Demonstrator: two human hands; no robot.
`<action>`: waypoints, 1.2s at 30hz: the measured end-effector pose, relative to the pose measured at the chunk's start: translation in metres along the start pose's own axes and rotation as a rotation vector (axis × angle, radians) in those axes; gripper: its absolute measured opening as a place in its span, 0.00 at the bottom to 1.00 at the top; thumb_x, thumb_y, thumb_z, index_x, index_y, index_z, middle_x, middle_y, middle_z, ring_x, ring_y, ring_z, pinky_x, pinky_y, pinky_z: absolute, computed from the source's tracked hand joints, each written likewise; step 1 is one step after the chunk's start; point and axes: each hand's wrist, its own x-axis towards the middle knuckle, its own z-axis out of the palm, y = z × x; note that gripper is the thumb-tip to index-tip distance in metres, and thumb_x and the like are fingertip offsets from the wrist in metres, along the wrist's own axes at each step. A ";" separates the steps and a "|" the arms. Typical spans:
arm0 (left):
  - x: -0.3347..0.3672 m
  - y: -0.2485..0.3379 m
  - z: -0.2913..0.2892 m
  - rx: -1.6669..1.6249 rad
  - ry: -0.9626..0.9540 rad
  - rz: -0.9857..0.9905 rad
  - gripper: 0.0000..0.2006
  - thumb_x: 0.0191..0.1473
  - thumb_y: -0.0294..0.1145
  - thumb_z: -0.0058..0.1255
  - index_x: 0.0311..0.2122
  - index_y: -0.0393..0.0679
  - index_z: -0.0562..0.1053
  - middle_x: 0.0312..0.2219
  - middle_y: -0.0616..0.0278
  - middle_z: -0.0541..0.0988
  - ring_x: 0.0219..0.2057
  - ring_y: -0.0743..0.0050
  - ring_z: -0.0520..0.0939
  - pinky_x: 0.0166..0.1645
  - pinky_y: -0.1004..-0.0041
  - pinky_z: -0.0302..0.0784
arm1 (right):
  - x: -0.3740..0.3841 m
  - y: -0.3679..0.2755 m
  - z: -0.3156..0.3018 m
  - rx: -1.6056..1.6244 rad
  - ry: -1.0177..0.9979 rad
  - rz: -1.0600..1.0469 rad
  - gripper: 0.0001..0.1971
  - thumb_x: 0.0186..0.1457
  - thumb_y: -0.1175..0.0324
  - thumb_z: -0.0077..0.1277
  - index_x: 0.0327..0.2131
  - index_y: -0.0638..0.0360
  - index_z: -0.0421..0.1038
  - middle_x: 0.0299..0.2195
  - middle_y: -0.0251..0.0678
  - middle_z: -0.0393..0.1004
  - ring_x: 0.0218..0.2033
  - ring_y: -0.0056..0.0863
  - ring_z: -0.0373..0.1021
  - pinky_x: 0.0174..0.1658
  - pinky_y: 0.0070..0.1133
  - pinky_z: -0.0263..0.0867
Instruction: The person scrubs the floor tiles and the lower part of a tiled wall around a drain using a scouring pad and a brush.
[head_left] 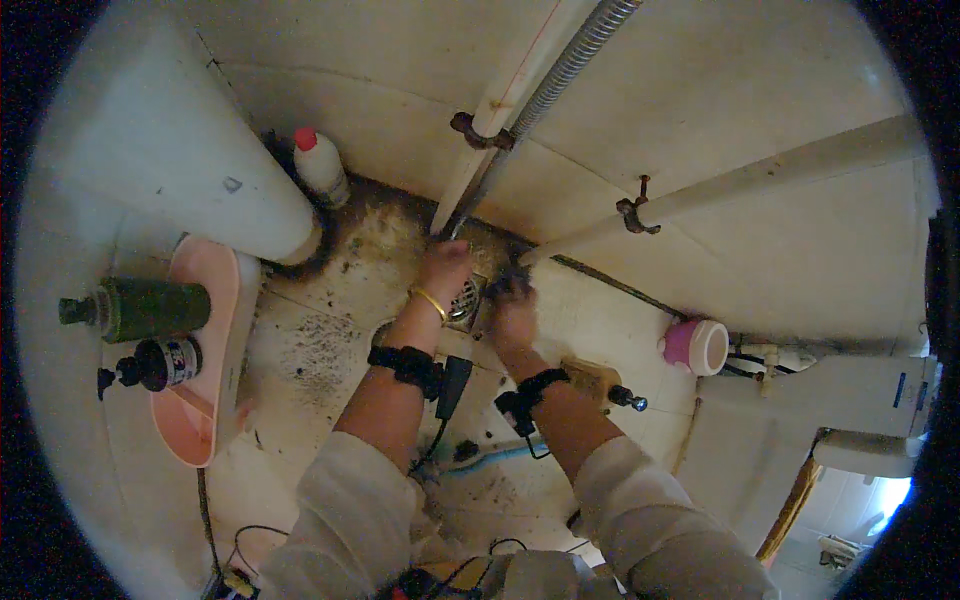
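My left hand [447, 265], with a gold bangle at its wrist, is closed at the lower end of a grey corrugated hose [570, 70] that runs down the wall beside a white pipe [492, 110]. Between my two hands lies a square metal floor drain [464, 302], partly covered by them. My right hand [514, 308] is bent down at the drain's right side, near the foot of a second white pipe [780, 172]. Its fingers look curled around something dark, too dim and small to name. Black straps with small devices sit on both forearms.
A white bottle with a red cap [320, 168] stands by a large white cylinder [190, 140]. At left, a pink shelf [240, 300] holds a green bottle [155, 307] and a dark pump bottle [168, 363]. A pink-and-white cup [697, 346] sits at right. Rusty clamps [637, 215] jut from the wall.
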 end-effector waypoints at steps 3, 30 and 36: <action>-0.009 0.004 -0.013 0.064 -0.010 -0.016 0.15 0.46 0.32 0.52 0.39 0.37 0.73 0.27 0.62 0.77 0.26 0.75 0.75 0.30 0.74 0.72 | 0.009 -0.025 -0.014 0.019 -0.243 -0.049 0.15 0.44 0.73 0.48 0.39 0.58 0.73 0.53 0.43 0.61 0.53 0.46 0.56 0.56 0.29 0.58; -0.002 -0.007 0.010 0.029 -0.097 -0.122 0.12 0.47 0.31 0.48 0.38 0.39 0.74 0.37 0.55 0.77 0.38 0.73 0.76 0.41 0.74 0.71 | 0.051 0.007 0.015 0.045 -0.010 -0.300 0.26 0.43 0.69 0.49 0.48 0.71 0.63 0.50 0.55 0.61 0.52 0.54 0.56 0.56 0.44 0.49; 0.001 -0.034 -0.002 0.513 -0.047 0.406 0.13 0.47 0.30 0.50 0.38 0.37 0.73 0.38 0.54 0.77 0.40 0.68 0.76 0.44 0.73 0.71 | 0.036 -0.011 0.008 0.094 0.032 -0.362 0.24 0.43 0.69 0.50 0.47 0.68 0.65 0.51 0.55 0.61 0.53 0.51 0.57 0.55 0.37 0.54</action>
